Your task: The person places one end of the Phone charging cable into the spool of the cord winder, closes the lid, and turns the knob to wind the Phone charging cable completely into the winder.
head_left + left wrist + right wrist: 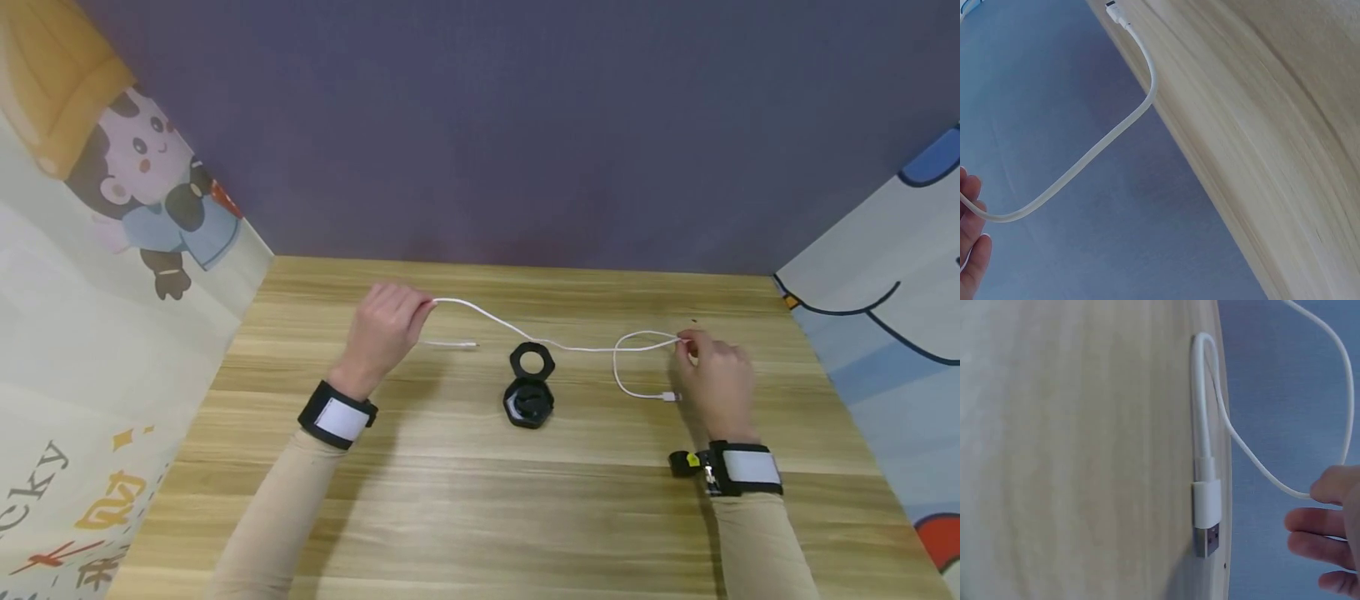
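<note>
A thin white cable (570, 347) stretches across the wooden table (480, 500) between both hands. My left hand (427, 306) pinches it near one end, raised above the table; the short tail past it ends in a small connector (470, 343) near the surface. In the left wrist view the cable (1085, 165) curves from my fingers (969, 250) to that connector (1113, 7). My right hand (684, 340) pinches the cable where it forms a loop, and the USB plug (669, 397) lies on the table beside it. In the right wrist view the plug (1207, 512) lies flat beside my fingertips (1329, 487).
A small black hexagonal case (530, 388) lies open at the table's middle, just under the cable, its ring-shaped lid (532, 360) folded back. A purple wall (480, 125) stands behind the table, with cartoon-printed panels on the left (112, 250) and right (885, 292).
</note>
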Demonstrator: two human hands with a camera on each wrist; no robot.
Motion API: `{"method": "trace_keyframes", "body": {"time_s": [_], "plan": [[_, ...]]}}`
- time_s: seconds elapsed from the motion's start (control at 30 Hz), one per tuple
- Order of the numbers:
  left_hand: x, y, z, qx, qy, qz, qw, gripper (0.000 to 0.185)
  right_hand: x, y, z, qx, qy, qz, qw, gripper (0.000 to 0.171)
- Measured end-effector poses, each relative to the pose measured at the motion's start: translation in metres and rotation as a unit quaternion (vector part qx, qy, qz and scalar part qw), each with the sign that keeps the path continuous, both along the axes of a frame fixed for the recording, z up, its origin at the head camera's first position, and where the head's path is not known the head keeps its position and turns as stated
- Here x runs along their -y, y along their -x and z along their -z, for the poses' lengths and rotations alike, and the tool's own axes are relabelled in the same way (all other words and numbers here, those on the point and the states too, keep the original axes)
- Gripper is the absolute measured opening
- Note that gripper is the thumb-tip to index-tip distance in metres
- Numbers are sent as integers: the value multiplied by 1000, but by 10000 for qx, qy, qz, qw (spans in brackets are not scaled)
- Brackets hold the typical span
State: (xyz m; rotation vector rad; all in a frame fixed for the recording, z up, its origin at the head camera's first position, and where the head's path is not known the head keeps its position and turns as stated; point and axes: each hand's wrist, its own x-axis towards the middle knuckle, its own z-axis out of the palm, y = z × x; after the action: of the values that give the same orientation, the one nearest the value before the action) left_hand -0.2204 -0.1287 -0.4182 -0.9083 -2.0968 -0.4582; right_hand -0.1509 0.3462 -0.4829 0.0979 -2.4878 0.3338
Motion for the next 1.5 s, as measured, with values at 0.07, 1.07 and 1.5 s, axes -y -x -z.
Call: {"method": "trace_keyframes", "body": {"time_s": [0.07, 1.07, 1.5], "plan": [[-1, -1, 1, 32, 32, 34, 10000, 12, 1, -1, 1, 53, -86, -42, 9999, 14], [-28, -10, -2, -71, 93, 381, 9992, 9, 67, 15, -39, 510, -213, -1440, 9880, 17], [-48, -19, -2, -294, 377, 499, 9976, 11, 172, 12, -80, -837, 494, -3182, 9430, 50]]}}
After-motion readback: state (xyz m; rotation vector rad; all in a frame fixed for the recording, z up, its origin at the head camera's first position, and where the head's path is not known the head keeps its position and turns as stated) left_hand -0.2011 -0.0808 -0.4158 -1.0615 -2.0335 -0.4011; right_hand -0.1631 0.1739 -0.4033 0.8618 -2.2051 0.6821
